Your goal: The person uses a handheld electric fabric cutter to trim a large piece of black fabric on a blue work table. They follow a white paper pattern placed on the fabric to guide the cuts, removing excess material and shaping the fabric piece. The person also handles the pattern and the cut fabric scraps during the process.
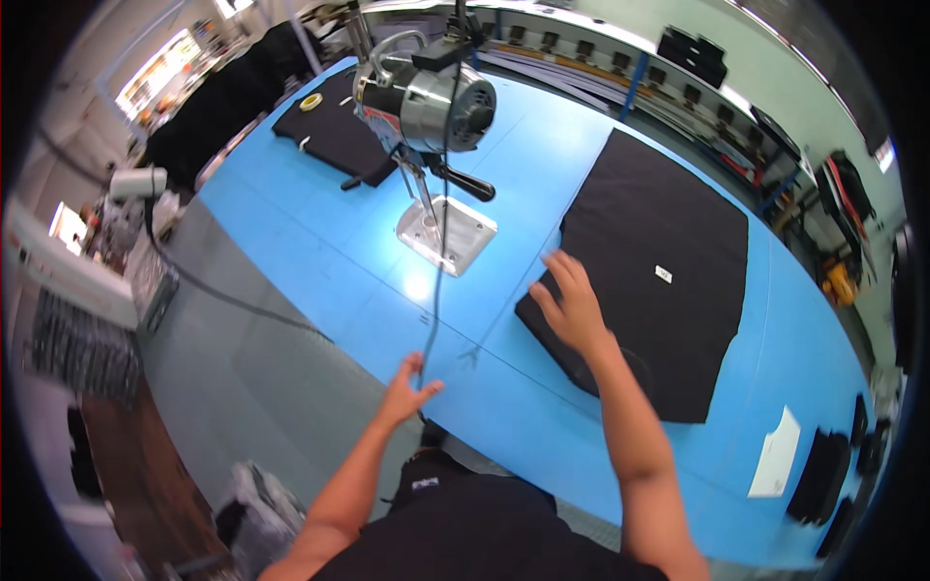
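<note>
A straight-knife fabric cutting machine (436, 107), with a silver motor and a black handle, stands upright on its metal base plate (472, 229). Its black power cable (433, 324) hangs down past the table's near edge. My left hand (395, 395) is at that edge beside the cable, thumb and fingers apart; whether it touches the cable is unclear. Over the left edge of a large stack of black cut fabric (668, 228) is my right hand (573, 308), open with fingers spread. A small white label (663, 274) lies on the stack.
The blue-topped table (368, 290) also bears black fabric (334, 136) with a yellow tape roll (310, 102) at the far left. A white pattern piece (776, 455) and smaller black fabric bundles (820, 476) lie at the right. Shelving runs behind the table.
</note>
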Demonstrator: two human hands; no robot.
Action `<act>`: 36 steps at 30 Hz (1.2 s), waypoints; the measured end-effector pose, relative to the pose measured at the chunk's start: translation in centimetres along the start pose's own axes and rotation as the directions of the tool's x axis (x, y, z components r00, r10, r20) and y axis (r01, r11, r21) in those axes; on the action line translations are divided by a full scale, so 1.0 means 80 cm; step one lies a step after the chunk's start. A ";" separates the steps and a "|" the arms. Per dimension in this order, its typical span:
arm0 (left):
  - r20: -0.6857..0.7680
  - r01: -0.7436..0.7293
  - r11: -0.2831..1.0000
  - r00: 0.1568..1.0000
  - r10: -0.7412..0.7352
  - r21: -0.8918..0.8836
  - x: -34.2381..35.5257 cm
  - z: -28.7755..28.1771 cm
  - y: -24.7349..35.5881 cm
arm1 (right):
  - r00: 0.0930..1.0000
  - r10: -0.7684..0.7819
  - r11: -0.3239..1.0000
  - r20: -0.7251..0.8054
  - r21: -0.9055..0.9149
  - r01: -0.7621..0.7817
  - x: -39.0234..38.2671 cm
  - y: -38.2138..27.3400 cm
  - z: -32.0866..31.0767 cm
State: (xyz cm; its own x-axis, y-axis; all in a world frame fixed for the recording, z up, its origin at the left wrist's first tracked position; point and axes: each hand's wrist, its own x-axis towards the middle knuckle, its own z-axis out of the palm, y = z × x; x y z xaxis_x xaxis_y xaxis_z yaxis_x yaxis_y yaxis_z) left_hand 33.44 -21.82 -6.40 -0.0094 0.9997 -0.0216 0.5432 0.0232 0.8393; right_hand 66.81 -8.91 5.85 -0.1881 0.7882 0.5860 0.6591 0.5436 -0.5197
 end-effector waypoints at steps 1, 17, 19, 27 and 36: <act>0.215 0.129 0.971 0.973 -0.085 -0.199 0.003 -0.012 -0.016 | 0.998 0.025 1.000 0.064 -0.017 -0.024 0.058 -0.015 0.034; 0.882 0.521 0.749 0.437 0.178 -0.409 -0.020 -0.127 -0.100 | 0.539 0.680 0.717 0.497 -0.293 -0.633 0.228 -0.136 0.195; 0.875 0.569 0.707 0.460 0.149 -0.419 -0.003 -0.109 -0.111 | 0.597 0.690 0.722 0.409 -0.340 -0.602 0.194 -0.124 0.208; 0.412 0.208 0.705 0.902 0.131 -0.678 0.120 -0.130 0.044 | 0.722 0.597 0.802 0.351 -0.271 -0.532 0.076 -0.156 0.144; 0.556 0.458 0.344 0.782 0.283 -0.820 0.042 -0.088 0.175 | 0.975 0.173 0.983 0.137 -0.092 -0.162 -0.100 -0.140 0.067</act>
State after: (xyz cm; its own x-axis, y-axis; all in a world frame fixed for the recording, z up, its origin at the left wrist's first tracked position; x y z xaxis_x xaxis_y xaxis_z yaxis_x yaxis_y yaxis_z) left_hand 35.11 -18.09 9.14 0.6131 0.7858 -0.0815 -0.5056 0.4695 0.7238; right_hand 56.99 -19.78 3.64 -0.1689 0.9025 0.3963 0.7449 0.3802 -0.5483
